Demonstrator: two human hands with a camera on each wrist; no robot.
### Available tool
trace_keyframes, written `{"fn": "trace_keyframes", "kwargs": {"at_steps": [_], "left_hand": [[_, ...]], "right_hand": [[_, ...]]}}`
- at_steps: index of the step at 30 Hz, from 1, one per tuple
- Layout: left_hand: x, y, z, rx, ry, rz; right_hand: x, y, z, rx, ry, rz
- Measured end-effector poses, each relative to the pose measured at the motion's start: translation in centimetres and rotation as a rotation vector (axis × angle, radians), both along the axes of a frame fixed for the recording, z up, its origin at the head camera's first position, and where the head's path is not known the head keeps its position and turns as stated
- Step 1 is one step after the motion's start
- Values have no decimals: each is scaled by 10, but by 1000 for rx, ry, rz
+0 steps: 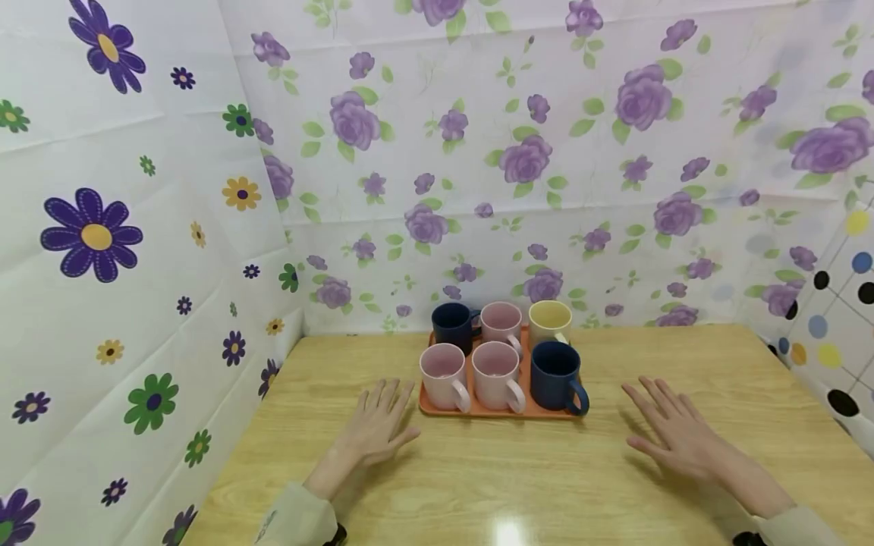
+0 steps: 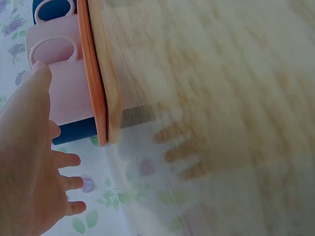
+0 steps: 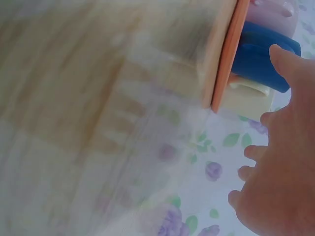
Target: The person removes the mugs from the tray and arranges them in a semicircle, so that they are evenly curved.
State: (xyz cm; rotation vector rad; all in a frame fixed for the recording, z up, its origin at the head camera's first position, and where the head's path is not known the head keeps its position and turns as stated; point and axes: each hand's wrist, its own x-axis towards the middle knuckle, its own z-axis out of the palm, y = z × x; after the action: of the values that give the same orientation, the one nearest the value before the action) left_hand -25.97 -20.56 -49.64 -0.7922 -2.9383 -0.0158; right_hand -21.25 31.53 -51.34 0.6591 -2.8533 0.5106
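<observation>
The right hand (image 3: pixel 280 172) fills the lower right of the frame, fingers spread, its thumb overlapping a blue mug (image 3: pixel 258 56) at the upper right. There an orange tray (image 3: pixel 230 56) shows edge-on, with a pink mug (image 3: pixel 273 15) above the blue one and a cream mug (image 3: pixel 243 98) below. The wood-grained counter (image 3: pixel 54 64) spans the left, blurrily mirroring the floral cloth (image 3: pixel 197 172) at lower centre.

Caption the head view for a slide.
Left hand and right hand flank an orange rectangular tray holding three pink mugs, two navy mugs and one pale yellow mug.
</observation>
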Motion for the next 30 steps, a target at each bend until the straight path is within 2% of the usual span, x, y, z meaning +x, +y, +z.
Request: {"fn": "trace_keyframes", "kwargs": {"at_steps": [8, 17, 24, 30], "left_hand": [[-3, -3, -1, 75, -80, 14], [-9, 1, 2, 170, -160, 32], [-13, 6, 2, 269, -226, 35], [-19, 12, -2, 387, -203, 19]], "right_hand": [[-7, -8, 8, -94, -23, 56], [-11, -16, 8, -136, -19, 79], [-16, -24, 15, -189, -69, 59], [-18, -37, 19, -279, -40, 38]]}}
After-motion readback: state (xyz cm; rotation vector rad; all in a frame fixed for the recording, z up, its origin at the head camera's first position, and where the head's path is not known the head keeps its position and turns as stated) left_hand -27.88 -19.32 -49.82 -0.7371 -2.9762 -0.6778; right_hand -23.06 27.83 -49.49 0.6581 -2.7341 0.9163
